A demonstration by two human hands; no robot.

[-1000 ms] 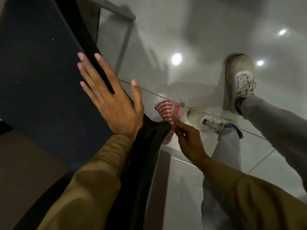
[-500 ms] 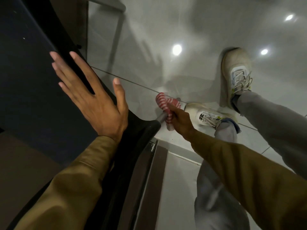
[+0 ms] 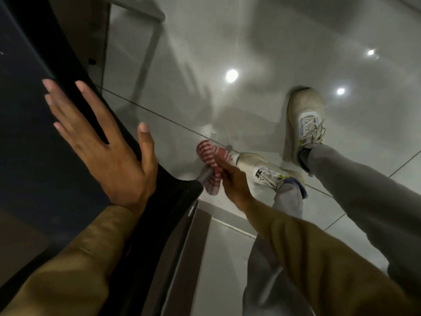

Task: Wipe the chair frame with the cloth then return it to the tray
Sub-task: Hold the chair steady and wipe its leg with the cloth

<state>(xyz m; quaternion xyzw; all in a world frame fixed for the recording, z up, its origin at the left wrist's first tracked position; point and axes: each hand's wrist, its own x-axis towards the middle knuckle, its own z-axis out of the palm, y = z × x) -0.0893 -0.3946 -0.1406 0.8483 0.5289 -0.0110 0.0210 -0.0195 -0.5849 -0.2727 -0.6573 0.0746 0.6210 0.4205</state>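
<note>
The dark chair seat (image 3: 34, 133) fills the left of the head view, edged by a black rim (image 3: 75, 65). My left hand (image 3: 107, 151) lies flat on the seat with its fingers spread, holding nothing. A grey metal leg of the chair frame (image 3: 204, 174) pokes out from under the seat's corner. My right hand (image 3: 232, 179) grips a red-and-white striped cloth (image 3: 210, 156) that is wrapped against this leg. No tray is in view.
Glossy grey floor tiles (image 3: 227, 42) reflect ceiling lights. My two feet in pale sneakers (image 3: 305, 119) (image 3: 264, 167) stand right of the chair. A second metal frame (image 3: 145, 65) stands at the top. A brown strip (image 3: 177, 258) runs along the chair's lower edge.
My right hand slid the cloth down the frame leg, away from the seat corner. The camera tilted, so my left hand sits further left in view, still flat on the seat.
</note>
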